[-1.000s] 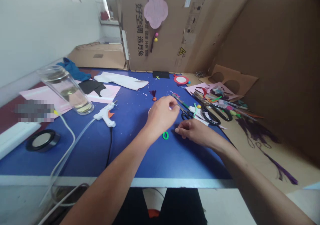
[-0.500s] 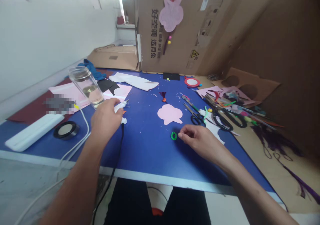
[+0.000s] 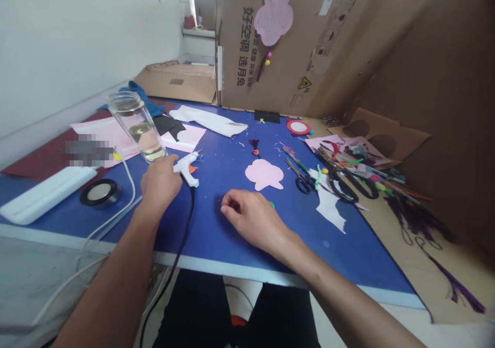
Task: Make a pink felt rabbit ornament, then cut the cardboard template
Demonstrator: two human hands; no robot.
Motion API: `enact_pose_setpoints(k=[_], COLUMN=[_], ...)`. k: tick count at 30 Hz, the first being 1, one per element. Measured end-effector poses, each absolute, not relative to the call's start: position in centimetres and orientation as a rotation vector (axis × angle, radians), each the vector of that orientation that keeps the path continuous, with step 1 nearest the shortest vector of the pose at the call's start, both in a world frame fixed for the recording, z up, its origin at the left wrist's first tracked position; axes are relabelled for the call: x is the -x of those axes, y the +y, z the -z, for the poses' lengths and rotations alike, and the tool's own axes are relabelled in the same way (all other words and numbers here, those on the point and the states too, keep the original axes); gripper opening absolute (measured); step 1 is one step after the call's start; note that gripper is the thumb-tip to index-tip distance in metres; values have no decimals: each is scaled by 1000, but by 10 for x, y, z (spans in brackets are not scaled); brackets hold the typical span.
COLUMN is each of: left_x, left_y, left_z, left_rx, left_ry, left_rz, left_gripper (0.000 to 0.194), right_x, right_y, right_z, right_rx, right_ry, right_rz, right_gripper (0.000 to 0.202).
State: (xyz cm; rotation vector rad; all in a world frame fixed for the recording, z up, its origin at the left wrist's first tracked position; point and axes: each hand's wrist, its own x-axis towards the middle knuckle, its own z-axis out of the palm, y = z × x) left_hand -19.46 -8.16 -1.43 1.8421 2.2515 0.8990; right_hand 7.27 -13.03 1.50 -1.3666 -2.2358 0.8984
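A white hot glue gun [image 3: 189,168] with an orange trigger lies on its side on the blue tabletop, nozzle pointing away from me. My left hand [image 3: 161,187] is closed at its rear end, fingertips against the body. My right hand [image 3: 253,216] hovers over the table's middle, fingers curled inward, and I see nothing in them. Behind its knuckles a sliver of a green ring [image 3: 273,204] shows; the rest is hidden. Just beyond that hand lies a pink paper cutout [image 3: 264,175], with a dark tassel with an orange bead [image 3: 255,149] above it.
A glass jar of liquid [image 3: 145,134] stands beyond my left hand, near a tape roll [image 3: 101,192] and white cables. Scissors [image 3: 303,183] and a pile of craft scraps lie right. A cardboard panel [image 3: 232,44] rises at the back, with a pink ornament [image 3: 274,20] hanging on it.
My right hand has moved left from beside the green ring and now partly covers it. My left hand sits further back on the glue gun, so more of the gun shows.
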Motion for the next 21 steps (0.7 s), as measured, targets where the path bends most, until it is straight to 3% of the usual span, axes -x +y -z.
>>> enact_pose_setpoints(k=[2, 5, 15, 21], left_x=[192, 183, 134, 102], left_y=[-83, -87, -119, -133], left_z=[13, 7, -29, -56], left_rx=[-1873, -1961, -2206, -2330], left_ry=[2346, 2346, 2458, 2386], left_rz=[-781, -773, -701, -786], left_gripper=[43, 48, 35, 35], right_x=[-54, -24, 16, 6], right_y=[-119, -101, -87, -91], right_z=[-10, -4, -4, -15], right_rx=[1303, 1293, 1402, 1403], right_ry=[-2223, -2197, -2282, -2316], right_rz=[-788, -634, -549, -562], right_gripper=[8, 24, 75, 74])
